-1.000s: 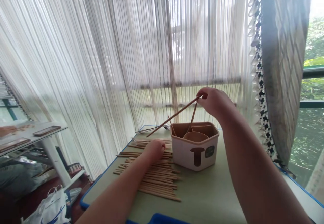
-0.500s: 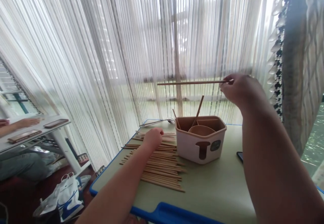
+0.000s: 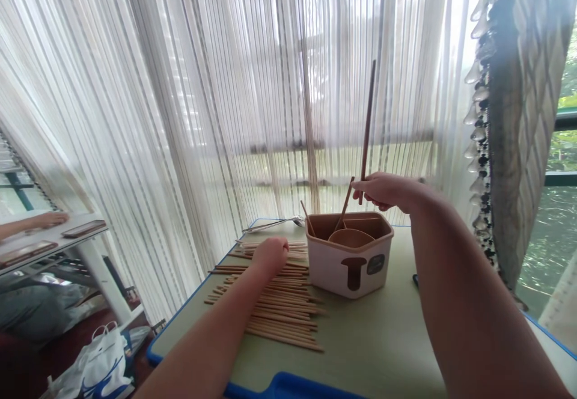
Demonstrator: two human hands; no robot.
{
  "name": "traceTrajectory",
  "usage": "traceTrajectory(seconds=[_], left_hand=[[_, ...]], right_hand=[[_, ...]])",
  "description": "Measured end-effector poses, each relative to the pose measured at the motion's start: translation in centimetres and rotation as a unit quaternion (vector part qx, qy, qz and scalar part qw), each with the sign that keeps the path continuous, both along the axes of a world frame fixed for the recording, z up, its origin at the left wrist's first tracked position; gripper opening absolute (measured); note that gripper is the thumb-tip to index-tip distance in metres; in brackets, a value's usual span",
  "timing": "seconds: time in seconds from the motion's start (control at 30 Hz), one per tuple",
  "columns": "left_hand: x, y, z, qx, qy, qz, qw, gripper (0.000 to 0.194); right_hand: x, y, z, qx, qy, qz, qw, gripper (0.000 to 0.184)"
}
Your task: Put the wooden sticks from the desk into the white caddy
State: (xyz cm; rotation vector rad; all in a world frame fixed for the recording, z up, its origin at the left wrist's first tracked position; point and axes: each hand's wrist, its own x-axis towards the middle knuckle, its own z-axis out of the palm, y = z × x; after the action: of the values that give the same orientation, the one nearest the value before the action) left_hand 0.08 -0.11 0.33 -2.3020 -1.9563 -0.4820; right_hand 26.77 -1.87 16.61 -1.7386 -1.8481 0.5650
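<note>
My right hand (image 3: 383, 191) grips a brown chopstick (image 3: 369, 122) near its lower end and holds it almost upright above the back of a utensil holder (image 3: 327, 270). The holder is white with a brown rim and inner compartments. Two chopsticks lean inside it, one a longer stick (image 3: 345, 203) just left of my right fingers. My left hand (image 3: 270, 257) rests closed over the rows of loose chopsticks (image 3: 288, 312) left of the holder; what its fingers hold, if anything, is hidden.
Metal spoons (image 3: 274, 225) lie behind the left hand at the table's far edge. A blue tray-like object (image 3: 293, 387) sits at the near edge, and a dark phone-like corner (image 3: 415, 280) shows at right. Another person's hand (image 3: 49, 219) rests on a neighbouring table. White bags (image 3: 97, 360) stand below.
My right hand has come down and left toward the holder, turning the chopstick from level to nearly upright. My left hand stays over the loose chopsticks. The view has shifted slightly.
</note>
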Motion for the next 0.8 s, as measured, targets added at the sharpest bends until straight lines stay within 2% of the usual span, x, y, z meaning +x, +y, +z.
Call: traceTrajectory(seconds=[0.17, 0.37, 0.53, 0.8], left_hand=[[0.1, 0.0, -0.1, -0.005, 0.008, -0.005, 1.000, 0.027], [0.2, -0.1, -0.2, 0.000, 0.016, -0.019, 1.000, 0.027], [0.2, -0.1, -0.2, -0.003, 0.019, -0.024, 1.000, 0.027], [0.3, 0.0, -0.3, -0.009, 0.024, -0.032, 0.999, 0.027]], right_hand=[[0.0, 0.8, -0.7, -0.024, -0.032, 0.040, 0.998, 0.017], [-0.6, 0.7, -1.1, -0.052, -0.077, 0.123, 0.988, 0.014], [-0.9, 0.7, -1.1, -0.060, -0.102, 0.123, 0.985, 0.012], [-0.1, 1.4, -1.2, -0.024, -0.084, 0.105, 0.991, 0.015]])
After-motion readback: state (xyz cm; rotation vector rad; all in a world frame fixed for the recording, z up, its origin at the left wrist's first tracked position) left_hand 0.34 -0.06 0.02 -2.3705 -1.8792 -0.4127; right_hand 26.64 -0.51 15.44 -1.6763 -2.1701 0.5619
